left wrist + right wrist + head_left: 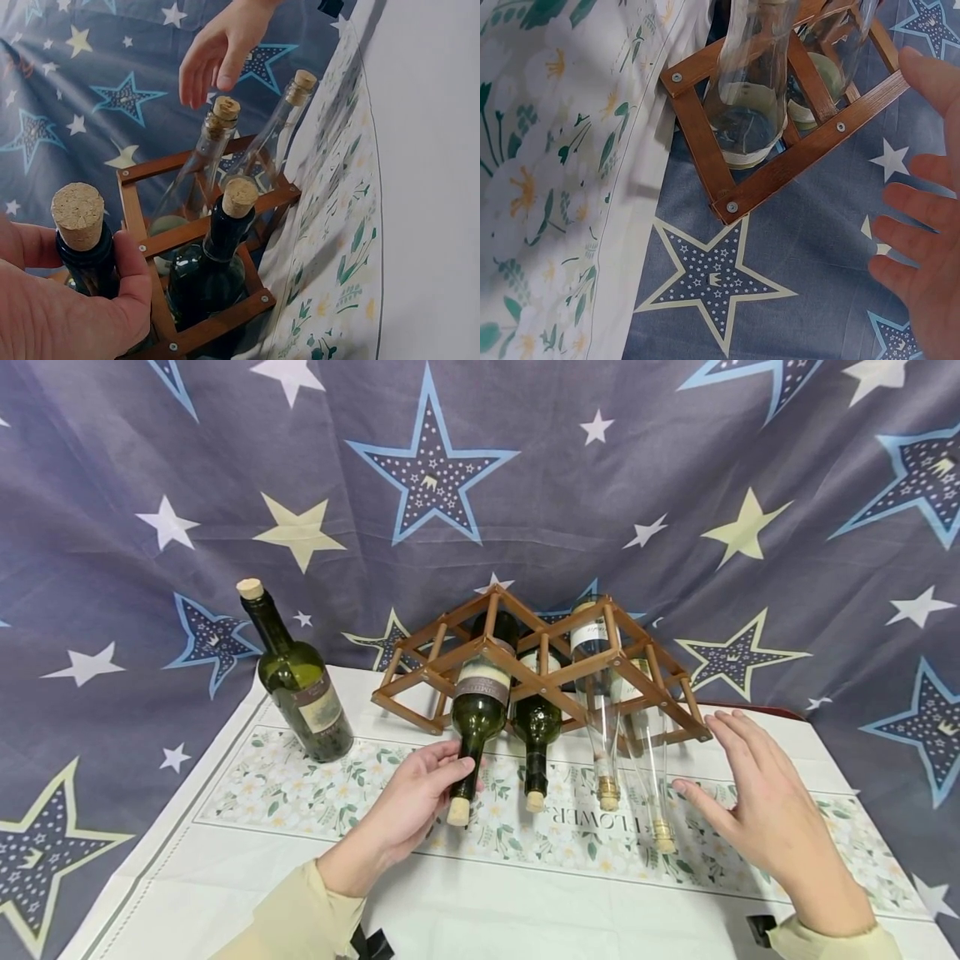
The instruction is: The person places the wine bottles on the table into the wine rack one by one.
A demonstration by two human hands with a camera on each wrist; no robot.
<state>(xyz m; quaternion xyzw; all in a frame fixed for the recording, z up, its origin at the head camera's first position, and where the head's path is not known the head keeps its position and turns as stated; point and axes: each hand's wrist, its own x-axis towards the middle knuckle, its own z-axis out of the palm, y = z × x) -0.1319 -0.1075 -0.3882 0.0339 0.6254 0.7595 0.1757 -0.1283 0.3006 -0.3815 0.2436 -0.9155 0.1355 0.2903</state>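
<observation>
My left hand (412,797) pinches the neck of a corked green wine bottle (480,714) between thumb and fingers. That bottle lies neck-forward in a wooden wine rack (543,687); in the left wrist view its cork (78,216) sticks up above the fingers. Beside it in the rack rest a second green bottle (537,722) and two clear glass bottles, one (600,702) in an upper slot and one (651,760) at the right. Close to the rack's right end, my right hand (772,810) holds nothing, its fingers extended; whether a fingertip touches the wood I cannot tell.
Another corked green bottle (303,693) stands upright on the table, left of the rack. A white cloth (480,893) with a floral band covers the table. Behind everything hangs a grey curtain (547,510) patterned with stars.
</observation>
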